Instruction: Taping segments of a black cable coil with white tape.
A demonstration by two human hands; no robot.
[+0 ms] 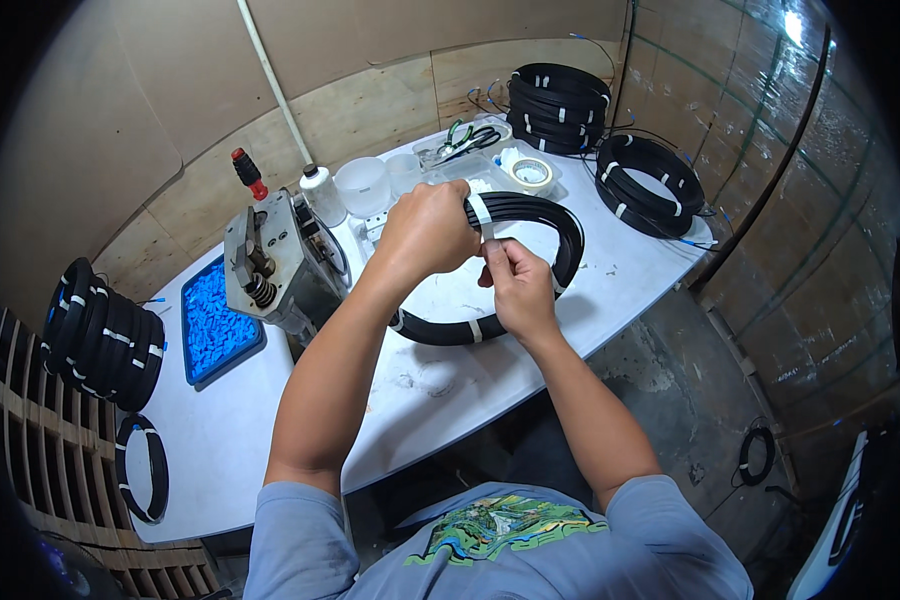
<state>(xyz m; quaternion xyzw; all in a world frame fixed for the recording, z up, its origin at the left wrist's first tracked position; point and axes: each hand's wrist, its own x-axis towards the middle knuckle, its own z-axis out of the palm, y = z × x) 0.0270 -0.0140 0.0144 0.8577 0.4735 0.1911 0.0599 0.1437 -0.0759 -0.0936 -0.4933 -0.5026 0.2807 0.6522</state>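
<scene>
Okay, hands (428, 228) on wht tape (481, 212), blk coil (530, 208), lettered tee (510, 530)

Beige panelled wall (350, 35), white table (430, 390), grey floor (660, 370), shiny side wall (740, 130)

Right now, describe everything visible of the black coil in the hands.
The black coil is a roughly round bundle of thin, cable-like strands, plastic or rubber by look. Short white bands wrap it at intervals. Its near side appears to rest on the white table; whether its far side is lifted is unclear. The left hand grips its far-left part; the right hand pinches a white strip crossing it.
</scene>
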